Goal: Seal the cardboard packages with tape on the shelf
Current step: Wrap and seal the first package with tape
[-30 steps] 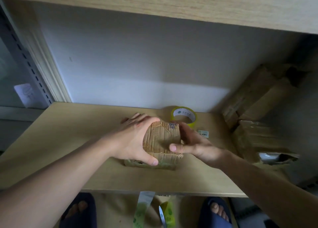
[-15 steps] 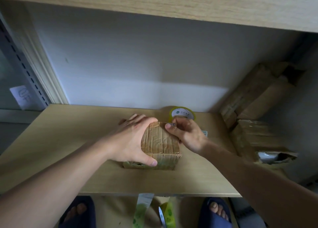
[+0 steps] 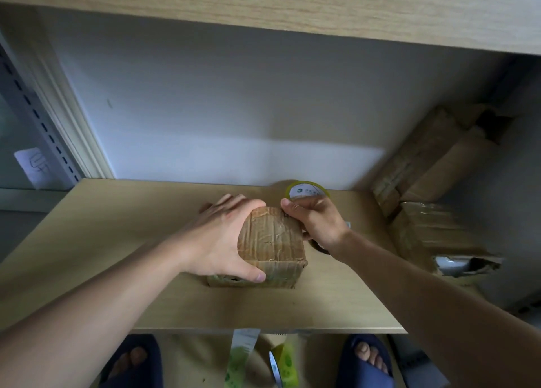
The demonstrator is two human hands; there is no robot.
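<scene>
Storeroom — wooden shelf [image 3: 117, 241], stacked cardboard packages [image 3: 433, 165], slotted racking [image 3: 44, 130]

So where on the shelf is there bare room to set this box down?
Bare board lies left of the left hand to the shelf edge, and along the front below the box. The right is crowded: stacked packages, tape roll behind.

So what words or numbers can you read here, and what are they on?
None can be read for sure.
Tape roll: a green logo and a line of small print on its white core, too blurred to read.
Paper note by the window at left: handwritten marks, not legible.
Cardboard box held by the left hand and right hand: no readable print.
</scene>
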